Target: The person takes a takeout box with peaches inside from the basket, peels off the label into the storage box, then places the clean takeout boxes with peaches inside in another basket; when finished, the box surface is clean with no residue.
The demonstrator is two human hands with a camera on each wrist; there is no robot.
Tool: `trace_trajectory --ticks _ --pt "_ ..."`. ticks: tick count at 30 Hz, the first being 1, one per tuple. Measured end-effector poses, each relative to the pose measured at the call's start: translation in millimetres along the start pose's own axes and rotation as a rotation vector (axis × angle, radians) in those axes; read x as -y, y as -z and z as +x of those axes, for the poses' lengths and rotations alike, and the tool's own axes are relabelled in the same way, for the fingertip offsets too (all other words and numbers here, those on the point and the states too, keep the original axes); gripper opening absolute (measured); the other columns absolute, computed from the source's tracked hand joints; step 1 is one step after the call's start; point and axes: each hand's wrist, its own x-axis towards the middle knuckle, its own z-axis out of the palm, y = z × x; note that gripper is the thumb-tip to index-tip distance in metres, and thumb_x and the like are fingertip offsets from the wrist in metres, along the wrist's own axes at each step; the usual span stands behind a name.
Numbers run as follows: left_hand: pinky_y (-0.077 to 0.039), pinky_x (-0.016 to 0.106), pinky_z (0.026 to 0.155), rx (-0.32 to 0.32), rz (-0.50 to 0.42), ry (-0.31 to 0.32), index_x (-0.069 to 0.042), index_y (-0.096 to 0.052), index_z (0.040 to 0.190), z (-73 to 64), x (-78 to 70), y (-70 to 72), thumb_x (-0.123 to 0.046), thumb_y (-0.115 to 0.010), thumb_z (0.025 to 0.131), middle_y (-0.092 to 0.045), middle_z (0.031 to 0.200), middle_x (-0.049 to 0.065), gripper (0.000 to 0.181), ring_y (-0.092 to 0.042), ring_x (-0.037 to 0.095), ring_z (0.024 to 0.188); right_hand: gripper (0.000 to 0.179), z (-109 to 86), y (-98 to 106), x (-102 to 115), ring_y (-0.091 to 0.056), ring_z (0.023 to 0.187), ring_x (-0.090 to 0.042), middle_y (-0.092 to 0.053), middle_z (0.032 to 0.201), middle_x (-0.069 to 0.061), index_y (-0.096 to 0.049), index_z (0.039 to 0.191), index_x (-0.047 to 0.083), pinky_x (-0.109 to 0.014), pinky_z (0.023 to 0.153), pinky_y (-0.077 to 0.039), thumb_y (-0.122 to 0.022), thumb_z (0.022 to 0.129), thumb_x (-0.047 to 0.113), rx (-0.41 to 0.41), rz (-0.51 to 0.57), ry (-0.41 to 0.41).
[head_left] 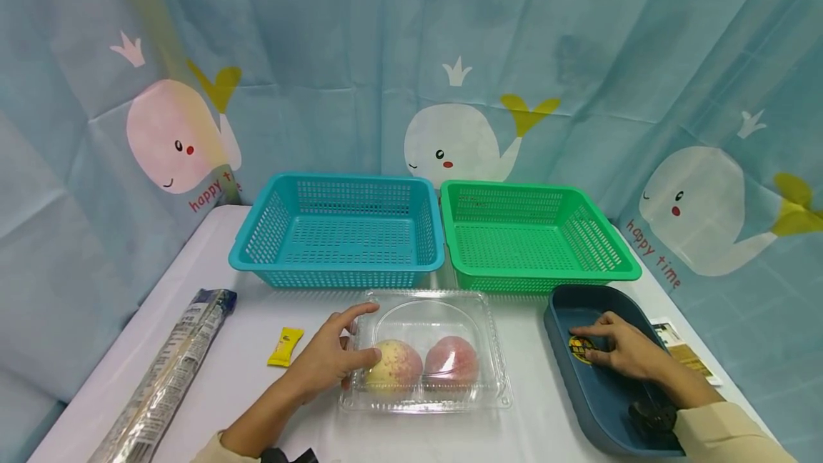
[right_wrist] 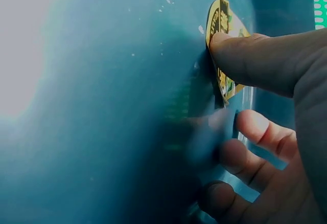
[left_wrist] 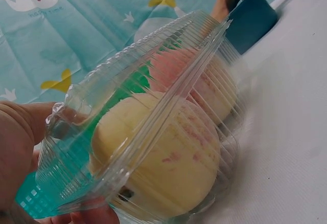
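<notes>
A clear plastic clamshell box with two peaches, one yellowish-pink and one redder, sits in front of the baskets. My left hand grips its left side, thumb at the lid; the left wrist view shows fingertips low on the box's edge. On the right, my right hand reaches into a dark blue tray. Between thumb and index finger it pinches a round yellow-and-black sticker. In the right wrist view the thumb covers part of that sticker, and the other fingers curl below it.
Behind stand a blue basket and a green basket, side by side. A long silvery packet lies at the left, and a small yellow packet beside my left forearm. A printed card lies right of the tray. A whale-print curtain closes off the back.
</notes>
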Motion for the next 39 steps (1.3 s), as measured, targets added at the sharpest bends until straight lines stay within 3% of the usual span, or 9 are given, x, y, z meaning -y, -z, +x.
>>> trace_trajectory --ticks 3,6,10,16,25,33,39 --pt "-0.043 0.030 0.037 -0.001 -0.001 0.002 -0.019 -0.048 0.141 0.0 0.0 0.0 -0.011 -0.078 0.080 -0.031 0.131 0.020 0.069 -0.046 0.024 0.065 0.041 0.6 -1 -1 -0.048 0.078 -0.015 -0.048 0.094 -0.002 -0.065 0.114 0.014 -0.030 0.059 -0.040 -0.081 0.077 0.018 -0.042 -0.023 0.019" --pt "-0.043 0.030 0.037 -0.001 0.000 0.005 -0.019 -0.048 0.141 0.2 -0.3 0.1 -0.011 -0.078 0.079 -0.031 0.129 0.020 0.069 -0.046 0.023 0.065 0.036 1.1 -2 -1 -0.047 0.084 -0.018 -0.048 0.094 0.000 -0.057 0.097 0.021 -0.032 0.061 -0.040 -0.083 0.074 0.015 -0.082 -0.053 0.064" --pt "-0.043 0.030 0.037 0.000 0.002 0.007 -0.020 -0.048 0.141 0.7 -0.6 0.8 -0.011 -0.078 0.080 -0.032 0.126 0.019 0.069 -0.045 0.023 0.064 0.033 1.7 -2 -1 -0.042 0.077 -0.013 -0.045 0.090 0.001 -0.055 0.088 0.025 -0.027 0.058 -0.036 -0.082 0.076 0.011 -0.079 -0.032 0.112" --pt "-0.043 0.029 0.038 0.010 -0.004 -0.004 -0.018 -0.047 0.142 1.2 -0.2 1.5 -0.010 -0.077 0.080 -0.031 0.128 0.020 0.069 -0.046 0.024 0.067 0.022 2.3 1 -1 -0.041 0.071 -0.011 -0.045 0.096 -0.002 -0.064 0.095 0.022 -0.027 0.057 -0.037 -0.079 0.080 0.014 -0.022 0.001 0.035" --pt "-0.042 0.027 0.037 0.036 -0.050 -0.027 -0.014 -0.046 0.142 2.1 2.7 2.0 -0.006 -0.076 0.081 -0.031 0.116 0.018 0.069 -0.047 0.022 0.065 0.027 0.0 5 5 -0.044 0.070 -0.013 -0.047 0.099 -0.006 -0.066 0.100 0.020 -0.029 0.058 -0.038 -0.081 0.078 0.017 0.017 -0.009 -0.033" --pt "-0.042 0.028 0.037 0.058 -0.061 -0.019 -0.012 -0.045 0.142 2.3 1.9 3.2 -0.006 -0.076 0.080 -0.030 0.110 0.018 0.069 -0.043 0.020 0.061 0.034 -3.5 28 20 -0.044 0.066 -0.008 -0.052 0.103 -0.011 -0.063 0.107 0.013 -0.027 0.053 -0.041 -0.081 0.078 0.014 -0.060 0.022 -0.018" --pt "-0.043 0.029 0.036 0.065 -0.079 -0.022 -0.012 -0.044 0.141 2.4 2.0 3.8 -0.005 -0.076 0.080 -0.028 0.111 0.018 0.069 -0.043 0.020 0.061 0.038 -0.3 52 35 -0.042 0.066 -0.006 -0.051 0.104 -0.001 -0.062 0.111 0.013 -0.026 0.053 -0.038 -0.081 0.078 0.014 -0.156 -0.002 0.048"
